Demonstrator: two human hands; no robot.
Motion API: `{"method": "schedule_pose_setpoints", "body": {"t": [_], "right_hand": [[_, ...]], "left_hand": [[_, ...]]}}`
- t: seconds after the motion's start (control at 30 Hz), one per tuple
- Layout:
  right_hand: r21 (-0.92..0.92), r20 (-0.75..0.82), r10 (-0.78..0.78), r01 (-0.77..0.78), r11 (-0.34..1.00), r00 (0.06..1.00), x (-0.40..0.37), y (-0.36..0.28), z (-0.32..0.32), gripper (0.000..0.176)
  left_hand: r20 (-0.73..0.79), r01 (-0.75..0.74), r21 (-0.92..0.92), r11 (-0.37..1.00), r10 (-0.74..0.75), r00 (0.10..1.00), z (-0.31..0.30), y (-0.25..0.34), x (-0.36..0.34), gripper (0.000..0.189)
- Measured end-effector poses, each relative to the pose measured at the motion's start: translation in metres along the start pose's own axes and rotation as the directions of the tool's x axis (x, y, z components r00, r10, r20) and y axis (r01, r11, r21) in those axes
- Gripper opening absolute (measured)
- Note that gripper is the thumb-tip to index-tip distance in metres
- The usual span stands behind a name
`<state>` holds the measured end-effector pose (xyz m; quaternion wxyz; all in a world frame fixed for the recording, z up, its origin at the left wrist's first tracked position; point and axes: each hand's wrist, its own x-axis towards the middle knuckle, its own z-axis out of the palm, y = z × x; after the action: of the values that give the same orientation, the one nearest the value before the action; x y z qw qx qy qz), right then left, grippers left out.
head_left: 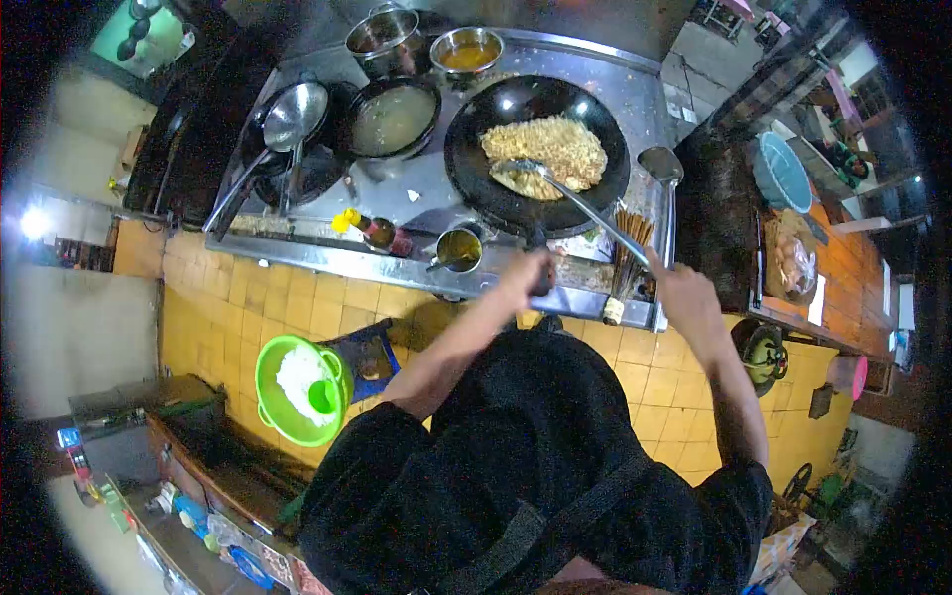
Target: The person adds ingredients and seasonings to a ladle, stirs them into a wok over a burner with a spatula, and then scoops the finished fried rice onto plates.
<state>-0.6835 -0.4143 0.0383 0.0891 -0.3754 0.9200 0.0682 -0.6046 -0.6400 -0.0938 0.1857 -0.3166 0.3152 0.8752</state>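
Observation:
A large black wok [474, 183] sits on the steel cooktop with a flat, browned mass of food [555, 149] in it, perhaps noodles or egg. My left hand [528, 280] is wrapped round the wok's dark handle [538, 260] at the cooktop's front edge. In my right hand [686, 302] is the long handle of a metal ladle [605, 223]. The ladle's head rests against the near left part of the food. Just left of my right hand lies a bamboo wok brush [627, 260].
Left of the wok stand a pan of cloudy liquid [397, 117], a metal strainer [296, 114], a sauce bottle [382, 235] and a metal cup [459, 248]. Behind are a pot [383, 40] and a bowl of yellow liquid [466, 50]. A green tub [266, 392] holding white rice stands lower left.

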Motion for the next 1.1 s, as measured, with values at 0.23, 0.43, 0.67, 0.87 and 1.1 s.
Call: {"method": "schedule_pose_setpoints", "body": {"t": [0.23,0.43,0.67,0.87,1.1], "right_hand": [[-0.018,-0.033,0.063,-0.064,0.998,0.997,-0.008,-0.018,0.022,0.055],[-0.009,-0.006,0.263,-0.263,0.965,0.965,0.029,0.009,0.052,0.070],[0.336,-0.184,0.390,-0.315,0.888,0.902,-0.012,-0.005,-0.004,0.056],[0.245,-0.183,0.401,-0.353,0.903,0.898,0.096,-0.037,0.148,0.061],[0.481,-0.001,0.408,-0.357,0.800,0.913,0.068,-0.008,0.056,0.043]], "left_hand": [[0.017,0.143,0.199,0.970,-0.149,0.989,0.036,0.024,-0.053,0.014],[0.105,0.014,0.013,1.000,-0.015,0.994,0.022,0.008,-0.040,0.016],[0.106,-0.207,0.271,0.940,0.184,0.977,-0.034,-0.001,0.029,0.010],[0.053,-0.287,0.213,0.934,0.283,0.958,-0.040,0.006,0.075,0.010],[0.062,-0.265,0.244,0.933,0.258,0.964,-0.059,0.001,0.094,0.011]]}}
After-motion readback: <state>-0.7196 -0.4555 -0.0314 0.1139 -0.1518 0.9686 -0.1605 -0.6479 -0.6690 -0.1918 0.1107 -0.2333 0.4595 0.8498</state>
